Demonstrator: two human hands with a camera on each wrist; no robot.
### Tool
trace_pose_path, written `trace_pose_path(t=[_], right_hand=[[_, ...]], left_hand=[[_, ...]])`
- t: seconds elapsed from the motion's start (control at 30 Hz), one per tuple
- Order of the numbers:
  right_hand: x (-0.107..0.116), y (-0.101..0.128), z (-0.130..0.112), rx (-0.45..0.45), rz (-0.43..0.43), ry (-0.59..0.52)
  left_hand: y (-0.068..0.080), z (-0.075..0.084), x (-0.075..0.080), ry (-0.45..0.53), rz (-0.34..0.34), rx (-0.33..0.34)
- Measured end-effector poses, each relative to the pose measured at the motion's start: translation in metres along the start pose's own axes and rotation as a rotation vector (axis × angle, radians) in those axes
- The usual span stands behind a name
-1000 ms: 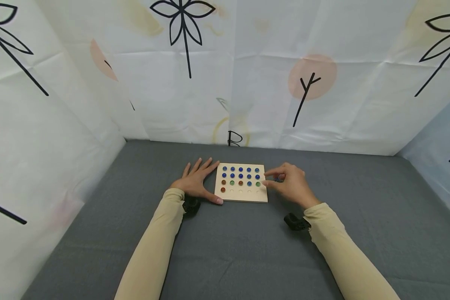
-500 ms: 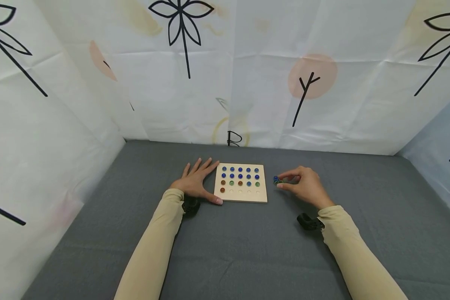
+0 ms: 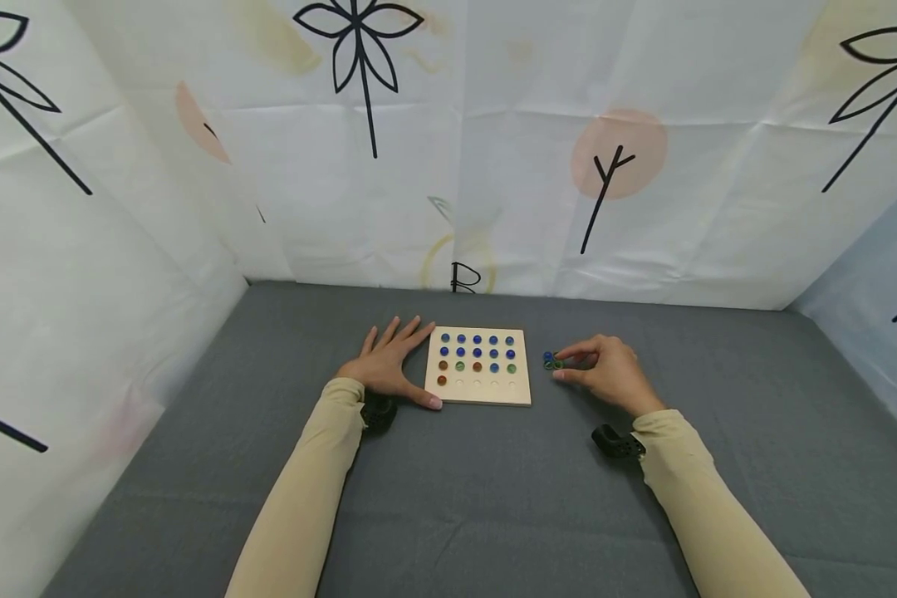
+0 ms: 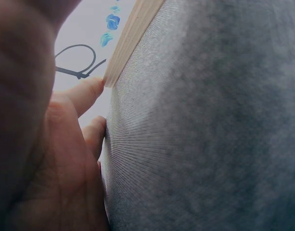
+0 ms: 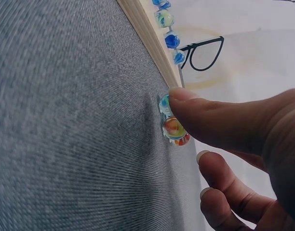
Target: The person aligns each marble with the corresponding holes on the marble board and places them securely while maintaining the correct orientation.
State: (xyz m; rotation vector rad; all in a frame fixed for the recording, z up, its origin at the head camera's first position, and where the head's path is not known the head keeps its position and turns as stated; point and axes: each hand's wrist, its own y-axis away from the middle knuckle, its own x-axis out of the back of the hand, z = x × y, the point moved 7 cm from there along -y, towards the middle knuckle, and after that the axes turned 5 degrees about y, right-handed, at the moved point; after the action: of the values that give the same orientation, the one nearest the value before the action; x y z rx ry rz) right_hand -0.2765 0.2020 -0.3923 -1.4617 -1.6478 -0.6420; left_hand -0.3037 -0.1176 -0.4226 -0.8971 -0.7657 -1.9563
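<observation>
A pale wooden board [image 3: 486,395] lies on the grey cloth, with glass marbles [image 3: 477,353] in its rows of hollows. Blue ones fill the two far rows. Brown, green and blue ones share the third, and one brown marble [image 3: 442,380] sits at the near row's left end. My left hand [image 3: 389,365] is spread beside the board, its thumb at the near-left corner and its index fingertip at the far-left one. Right of the board, my right hand [image 3: 607,374] has thumb and index finger curled around a small cluster of loose marbles [image 5: 174,127]; the thumb partly covers them.
Grey cloth [image 3: 448,498] covers the tabletop. White fabric [image 3: 523,224] printed with leaves and plants rises behind and at the left side. A black wrist device [image 3: 617,442] sits under the right wrist, and another [image 3: 378,414] under the left.
My right hand has drawn back rightward from the board's edge to the loose marbles, with little movement in the last half second. The left hand keeps its place at the board.
</observation>
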Motion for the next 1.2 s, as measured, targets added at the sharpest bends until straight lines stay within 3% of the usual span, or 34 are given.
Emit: trace_pose_path(t=[1.2], right_hand=[[-0.0045,-0.0019,0.0064,-0.035,-0.039,-0.006]], left_hand=[[0.0006,0.0005,0.0001,0.005,-0.005,-0.003]])
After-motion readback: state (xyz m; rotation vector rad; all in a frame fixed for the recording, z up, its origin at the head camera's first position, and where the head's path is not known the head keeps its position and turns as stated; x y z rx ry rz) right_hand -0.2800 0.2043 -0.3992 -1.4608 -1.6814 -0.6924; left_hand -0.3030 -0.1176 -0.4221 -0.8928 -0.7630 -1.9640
